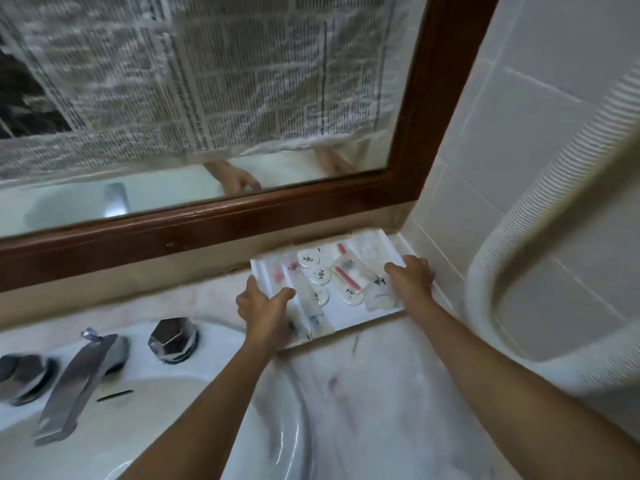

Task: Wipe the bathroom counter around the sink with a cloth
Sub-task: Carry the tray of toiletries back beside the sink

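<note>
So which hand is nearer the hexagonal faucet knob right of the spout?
Left. The left hand grips the amenity tray's near-left corner, just right of the knob. The right hand holds the tray's right edge by the tiled wall, farther off.

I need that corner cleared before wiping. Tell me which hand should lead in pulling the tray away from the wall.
Left, probably. The left hand grips the white tray at its open, sink-side edge, with free counter nearby. The right hand sits on the edge hemmed in by the tiled wall.
</note>
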`<action>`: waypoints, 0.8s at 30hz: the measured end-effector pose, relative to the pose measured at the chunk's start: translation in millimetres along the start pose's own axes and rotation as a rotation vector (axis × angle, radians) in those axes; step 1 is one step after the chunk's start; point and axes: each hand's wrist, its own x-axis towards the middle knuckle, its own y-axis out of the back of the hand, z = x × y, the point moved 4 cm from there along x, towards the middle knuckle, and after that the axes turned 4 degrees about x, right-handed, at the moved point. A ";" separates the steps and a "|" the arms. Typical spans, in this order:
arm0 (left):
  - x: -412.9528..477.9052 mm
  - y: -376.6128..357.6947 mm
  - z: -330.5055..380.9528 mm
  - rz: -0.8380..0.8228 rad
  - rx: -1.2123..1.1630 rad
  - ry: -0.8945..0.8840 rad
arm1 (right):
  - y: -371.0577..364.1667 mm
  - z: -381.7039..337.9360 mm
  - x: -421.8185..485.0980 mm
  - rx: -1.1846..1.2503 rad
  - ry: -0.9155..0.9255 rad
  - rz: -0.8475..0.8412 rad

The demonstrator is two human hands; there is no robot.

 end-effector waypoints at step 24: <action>-159.6 130.3 -73.9 0.128 -0.145 -0.178 | -51.2 -17.2 -227.7 0.018 0.545 -0.154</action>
